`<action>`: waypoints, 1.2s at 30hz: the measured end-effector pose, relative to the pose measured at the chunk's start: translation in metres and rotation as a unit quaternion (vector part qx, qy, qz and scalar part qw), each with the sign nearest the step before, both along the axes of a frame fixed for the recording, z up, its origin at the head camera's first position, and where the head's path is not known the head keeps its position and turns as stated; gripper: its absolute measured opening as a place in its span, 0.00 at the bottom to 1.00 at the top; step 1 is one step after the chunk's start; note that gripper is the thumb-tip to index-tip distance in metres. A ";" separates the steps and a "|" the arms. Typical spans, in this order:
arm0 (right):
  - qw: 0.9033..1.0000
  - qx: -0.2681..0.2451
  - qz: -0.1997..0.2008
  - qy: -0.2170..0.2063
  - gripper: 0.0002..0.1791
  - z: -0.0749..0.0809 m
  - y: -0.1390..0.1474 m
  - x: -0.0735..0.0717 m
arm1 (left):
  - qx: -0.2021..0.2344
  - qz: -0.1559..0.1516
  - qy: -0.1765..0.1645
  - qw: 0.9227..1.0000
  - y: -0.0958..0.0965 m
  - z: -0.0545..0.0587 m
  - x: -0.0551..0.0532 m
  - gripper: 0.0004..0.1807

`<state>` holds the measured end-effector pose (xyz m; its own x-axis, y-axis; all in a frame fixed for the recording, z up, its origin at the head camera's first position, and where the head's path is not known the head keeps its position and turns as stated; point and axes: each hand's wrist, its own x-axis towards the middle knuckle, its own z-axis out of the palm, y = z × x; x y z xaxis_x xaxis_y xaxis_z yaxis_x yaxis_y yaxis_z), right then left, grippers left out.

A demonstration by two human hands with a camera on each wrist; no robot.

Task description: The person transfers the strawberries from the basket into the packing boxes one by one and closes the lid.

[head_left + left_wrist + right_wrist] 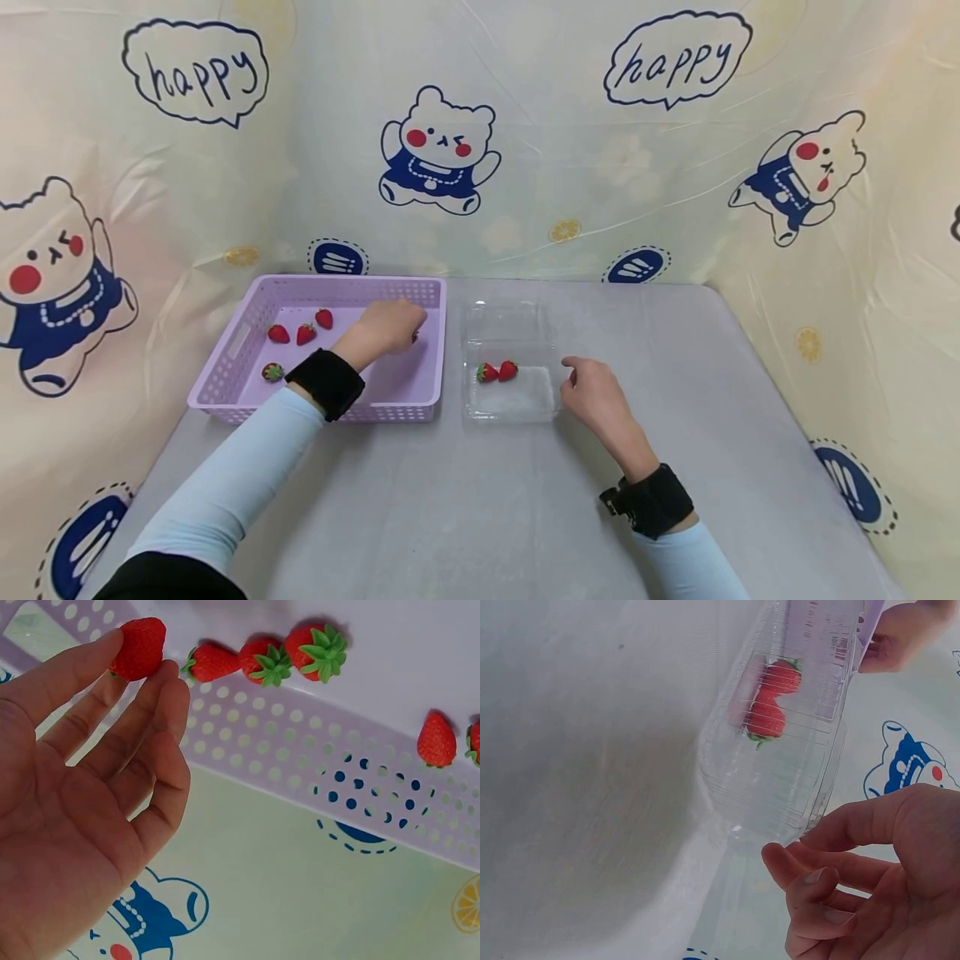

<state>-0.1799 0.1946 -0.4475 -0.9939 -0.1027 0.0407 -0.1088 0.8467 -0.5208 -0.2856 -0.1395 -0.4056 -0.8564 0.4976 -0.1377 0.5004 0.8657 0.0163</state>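
Note:
My left hand (386, 327) is over the right part of the purple basket (405, 412). Its thumb and fingertips pinch a red strawberry (141, 649), clearly seen in the left wrist view; in the head view the hand mostly hides it. Several more strawberries (305, 334) with green leaves lie in the basket to the left of this hand. Beside the basket stands a clear plastic box (517, 404), its lid (504, 318) folded back. Two strawberries (768, 716) lie together inside it. My right hand (597, 400) pinches the box's right rim between thumb and forefinger.
Basket and box stand on a table with a grey cover (465, 500). A printed curtain (555, 167) with cartoon bears hangs behind the table and along both sides. The basket's perforated wall (277, 742) rises between its strawberries and the curtain.

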 end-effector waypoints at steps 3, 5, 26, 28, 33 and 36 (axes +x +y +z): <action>1.000 0.000 -0.002 -0.001 0.23 0.000 0.000 0.000 | 0.000 0.005 0.004 1.000 0.002 0.003 0.001 0.03; 1.000 -0.001 -0.003 -0.003 0.23 0.000 0.000 0.001 | 0.000 0.010 0.006 1.000 0.003 0.004 0.002 0.03; 1.000 -0.001 -0.002 -0.018 0.24 -0.002 0.000 0.001 | 0.021 0.012 0.063 0.998 0.020 0.023 0.023 0.07; 1.000 -0.004 -0.003 -0.019 0.24 -0.002 0.000 0.001 | 0.029 0.005 0.068 0.997 0.022 0.024 0.023 0.09; 1.000 -0.007 0.001 -0.013 0.25 -0.001 0.000 0.000 | 0.042 -0.017 0.080 0.996 0.026 0.027 0.024 0.10; 1.000 -0.007 0.003 -0.009 0.25 -0.001 0.000 0.000 | 0.047 -0.026 0.085 0.995 0.029 0.026 0.024 0.09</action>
